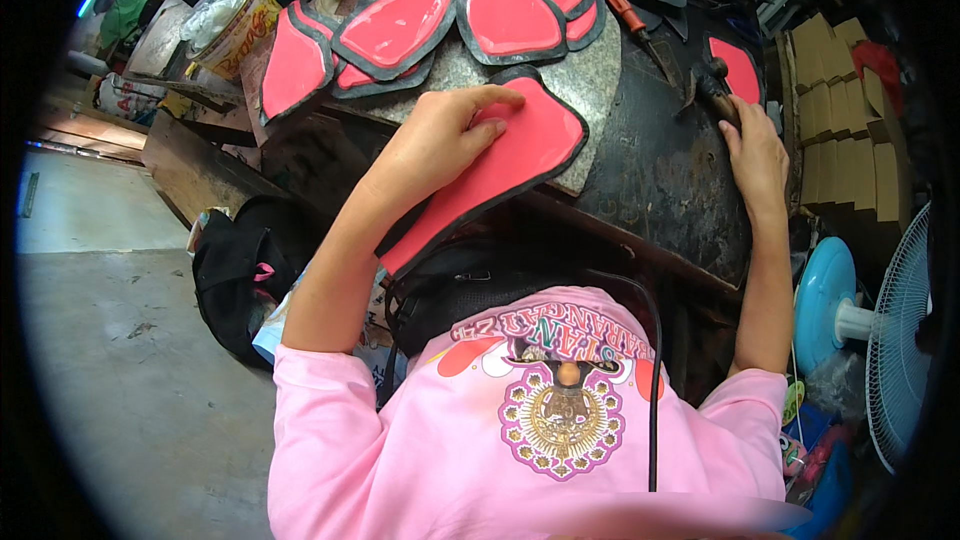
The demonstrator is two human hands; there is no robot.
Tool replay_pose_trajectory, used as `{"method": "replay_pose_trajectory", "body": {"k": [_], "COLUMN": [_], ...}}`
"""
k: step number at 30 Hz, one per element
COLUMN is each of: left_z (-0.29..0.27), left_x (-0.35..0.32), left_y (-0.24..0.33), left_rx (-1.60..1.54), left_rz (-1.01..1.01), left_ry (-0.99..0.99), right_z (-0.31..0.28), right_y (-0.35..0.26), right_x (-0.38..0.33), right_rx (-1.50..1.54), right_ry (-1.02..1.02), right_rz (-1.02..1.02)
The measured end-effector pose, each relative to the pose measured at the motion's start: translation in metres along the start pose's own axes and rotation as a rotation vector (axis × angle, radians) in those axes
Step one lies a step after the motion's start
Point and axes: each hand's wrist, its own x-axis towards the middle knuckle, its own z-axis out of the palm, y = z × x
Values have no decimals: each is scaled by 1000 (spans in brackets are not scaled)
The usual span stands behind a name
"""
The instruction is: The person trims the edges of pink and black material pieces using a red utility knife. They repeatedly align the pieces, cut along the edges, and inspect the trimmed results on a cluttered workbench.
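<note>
Dark, worn workbench [660,180] with its grey stone slab [590,80] carries your work: your left hand [440,135] lies flat, fingers spread, pressing the coral-pink black-edged sole-shaped piece [520,155] overhanging the slab's near edge, while your right hand [755,155] closes round a dark-handled tool [715,90] right of the slab, so next bring that tool across to the piece

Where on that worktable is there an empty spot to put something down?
Bare dark tabletop lies between the pink piece under the left hand and the right hand. The far edge is crowded with stacked pink pieces.

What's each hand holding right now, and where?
Left hand presses flat on the pink piece's upper end; right hand grips a dark tool by its handle.
</note>
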Motion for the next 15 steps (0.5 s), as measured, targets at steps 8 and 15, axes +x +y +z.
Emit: {"method": "replay_pose_trajectory", "body": {"k": [8, 15], "left_z": [10, 10], "left_x": [-2, -2], "left_y": [-2, -6], "left_rx": [-28, -9], "left_rz": [5, 106], "left_ry": [105, 153], "right_z": [-69, -53], "right_y": [-76, -116], "right_x": [-17, -22], "right_rx": [918, 384], "right_ry": [77, -73], "right_rz": [-6, -311]}}
